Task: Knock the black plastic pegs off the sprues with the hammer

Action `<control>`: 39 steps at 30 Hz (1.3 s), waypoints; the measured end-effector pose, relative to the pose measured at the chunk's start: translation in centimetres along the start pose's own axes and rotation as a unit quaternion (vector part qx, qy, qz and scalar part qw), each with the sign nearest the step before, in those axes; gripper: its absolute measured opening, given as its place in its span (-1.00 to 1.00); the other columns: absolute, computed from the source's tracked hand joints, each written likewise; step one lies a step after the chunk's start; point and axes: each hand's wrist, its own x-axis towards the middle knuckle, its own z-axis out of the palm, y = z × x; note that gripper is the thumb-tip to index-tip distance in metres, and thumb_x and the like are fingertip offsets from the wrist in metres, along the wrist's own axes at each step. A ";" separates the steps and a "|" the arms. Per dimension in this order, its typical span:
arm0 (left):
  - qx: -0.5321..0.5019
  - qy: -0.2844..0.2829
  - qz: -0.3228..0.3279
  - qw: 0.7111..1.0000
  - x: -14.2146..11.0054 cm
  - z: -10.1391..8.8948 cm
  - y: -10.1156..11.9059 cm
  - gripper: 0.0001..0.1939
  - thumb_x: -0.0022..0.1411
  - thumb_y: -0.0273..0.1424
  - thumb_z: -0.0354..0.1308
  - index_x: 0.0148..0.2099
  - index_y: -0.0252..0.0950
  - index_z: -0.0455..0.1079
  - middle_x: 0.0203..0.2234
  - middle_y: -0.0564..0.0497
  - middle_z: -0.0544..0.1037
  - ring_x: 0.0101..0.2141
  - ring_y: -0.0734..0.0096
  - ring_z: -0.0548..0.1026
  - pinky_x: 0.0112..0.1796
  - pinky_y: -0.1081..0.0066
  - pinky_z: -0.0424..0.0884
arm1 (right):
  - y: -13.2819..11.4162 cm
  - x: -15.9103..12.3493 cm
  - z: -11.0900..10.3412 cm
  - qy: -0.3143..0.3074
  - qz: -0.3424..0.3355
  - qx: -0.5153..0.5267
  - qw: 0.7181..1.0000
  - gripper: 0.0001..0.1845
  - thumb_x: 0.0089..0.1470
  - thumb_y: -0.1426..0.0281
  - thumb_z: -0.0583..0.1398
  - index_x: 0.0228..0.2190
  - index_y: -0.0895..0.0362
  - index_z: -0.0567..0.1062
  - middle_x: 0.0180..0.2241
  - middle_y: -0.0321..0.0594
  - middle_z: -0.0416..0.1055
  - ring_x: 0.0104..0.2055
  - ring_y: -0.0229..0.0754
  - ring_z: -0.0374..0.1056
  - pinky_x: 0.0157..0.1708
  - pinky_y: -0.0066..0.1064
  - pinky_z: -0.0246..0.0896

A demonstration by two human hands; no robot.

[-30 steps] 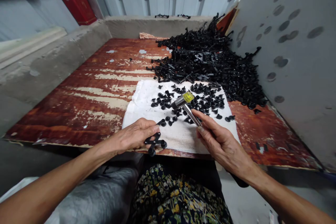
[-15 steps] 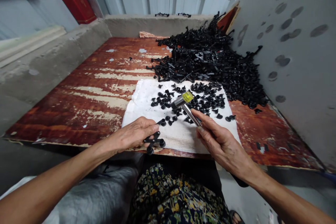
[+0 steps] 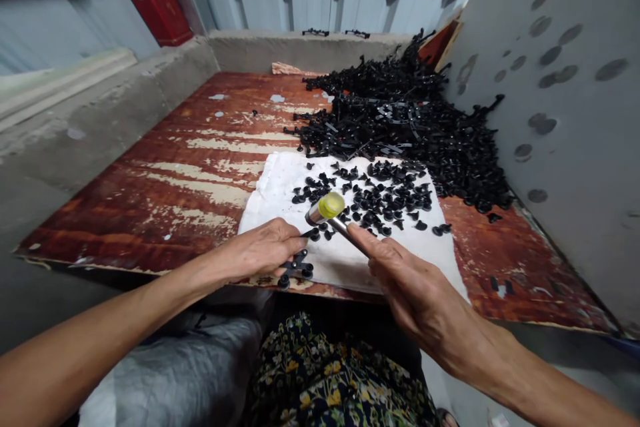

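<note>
Nearest is a floral-print garment (image 3: pixel 340 380) on the person's lap, with crumpled silvery material (image 3: pixel 175 373) to its left. At the table's near edge, the left hand (image 3: pixel 273 247) pinches a black jointed linkage (image 3: pixel 299 267) between thumb and fingers; its round-ended arms stick out below the grip, towards the right. The right hand (image 3: pixel 407 273) is wrapped around the handle of a yellow-faced mallet (image 3: pixel 325 208), forefinger stretched along the metal shaft. The mallet's head is just beyond the left fingertips, by the linkage's upper end; whether they touch, I cannot tell. Under both lies a white cloth (image 3: pixel 345 273), its far half scattered with small black disc-footed caps (image 3: pixel 390 193). The worn red-brown tabletop (image 3: pixel 125 207) spreads left and right. Farther off, on the right, black linkages are heaped in a large pile (image 3: pixel 400 120) beside a spotted grey panel (image 3: pixel 565 147). Two more linkages (image 3: pixel 315 32) sit on the far concrete ledge (image 3: pixel 265 49); a red box (image 3: pixel 160 17) stands at the far left.
</note>
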 end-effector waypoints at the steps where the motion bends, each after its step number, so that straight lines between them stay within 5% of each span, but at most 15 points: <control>1: 0.003 -0.003 -0.002 1.000 0.0 0.0 0.0 -0.64 0.16 -0.19 -0.02 -0.60 -0.25 0.18 -0.75 0.09 0.26 -0.71 0.53 0.17 -0.65 0.51 0.05 | 0.0 -0.1 -0.1 -0.015 0.006 -0.015 1.000 -0.26 0.18 0.63 -0.06 0.34 0.02 0.03 -0.14 -0.03 0.45 -0.34 -0.19 0.45 -0.31 -0.30 0.47; 8: 0.016 -0.013 0.009 1.000 -0.1 0.0 0.0 -0.65 0.15 -0.16 -0.06 -0.55 -0.26 0.21 -0.72 0.11 0.28 -0.67 0.51 0.22 -0.62 0.52 0.10 | -0.4 -0.3 -0.5 0.035 -0.022 -0.024 0.999 -0.15 0.15 0.67 -0.07 0.38 -0.04 -0.18 -0.23 -0.12 0.39 -0.42 -0.22 0.33 -0.34 -0.34 0.42; 12: 0.015 -0.014 0.016 1.000 -0.2 0.1 -0.2 -0.61 0.16 -0.13 -0.09 -0.59 -0.26 0.18 -0.74 0.10 0.27 -0.69 0.53 0.18 -0.64 0.52 0.06 | -0.5 -0.2 -0.1 -0.009 -0.015 -0.045 0.999 -0.14 0.05 0.69 -0.05 0.34 0.00 0.03 -0.34 -0.19 0.37 -0.57 -0.26 0.23 -0.51 -0.39 0.37; 16: 0.006 -0.021 0.006 1.000 -0.1 0.1 -0.1 -0.63 0.17 -0.16 -0.09 -0.56 -0.26 0.23 -0.74 0.09 0.28 -0.69 0.52 0.19 -0.64 0.52 0.05 | -0.5 -0.2 0.2 0.021 -0.001 -0.032 0.999 -0.16 0.13 0.66 -0.06 0.37 -0.01 -0.12 -0.26 -0.12 0.39 -0.46 -0.20 0.31 -0.43 -0.35 0.41; 26: 0.001 -0.021 0.014 1.000 0.1 0.1 -0.5 -0.62 0.20 -0.17 -0.11 -0.59 -0.25 0.19 -0.74 0.11 0.24 -0.70 0.54 0.14 -0.64 0.50 0.04 | -0.1 -0.7 0.5 -0.005 -0.002 -0.057 0.998 -0.21 0.14 0.64 -0.07 0.35 -0.04 -0.02 -0.30 -0.15 0.41 -0.58 -0.27 0.27 -0.55 -0.39 0.35; 29: 0.009 -0.017 0.031 0.999 -0.2 0.0 -0.5 -0.63 0.21 -0.15 -0.09 -0.55 -0.24 0.17 -0.72 0.13 0.23 -0.68 0.54 0.14 -0.63 0.50 0.04 | -0.3 0.2 0.1 0.035 0.033 0.024 0.999 -0.38 0.24 0.53 -0.03 0.29 0.02 0.12 -0.21 -0.10 0.46 -0.38 -0.18 0.42 -0.34 -0.30 0.43; 32: 0.027 -0.045 0.107 0.993 -1.0 0.1 0.4 -0.64 0.26 -0.13 -0.12 -0.48 -0.24 0.18 -0.65 0.13 0.25 -0.63 0.53 0.21 -0.60 0.51 0.08 | -0.9 2.0 -0.1 0.061 0.114 0.168 0.977 -0.62 0.22 0.33 0.11 0.07 0.08 0.36 -0.20 -0.13 0.47 -0.24 -0.14 0.42 -0.23 -0.29 0.42; 35: 0.091 -0.055 0.199 0.974 -2.1 0.4 1.7 -0.67 0.30 -0.21 -0.13 -0.42 -0.26 0.27 -0.58 0.11 0.32 -0.54 0.50 0.30 -0.49 0.50 0.15 | -1.3 3.3 0.6 -0.015 0.195 0.351 0.916 -0.70 0.07 0.16 0.25 -0.26 0.10 0.42 -0.42 -0.30 0.39 -0.40 -0.24 0.35 -0.40 -0.40 0.38; 39: 0.115 0.034 0.151 0.981 -3.3 0.7 1.3 -0.65 0.30 -0.11 -0.07 -0.32 -0.23 0.38 -0.57 0.11 0.39 -0.53 0.46 0.32 -0.47 0.47 0.16 | -1.5 3.1 1.6 -0.005 0.237 0.468 0.852 -0.66 0.01 0.11 0.29 -0.37 0.10 0.37 -0.52 -0.42 0.28 -0.58 -0.38 0.22 -0.62 -0.54 0.21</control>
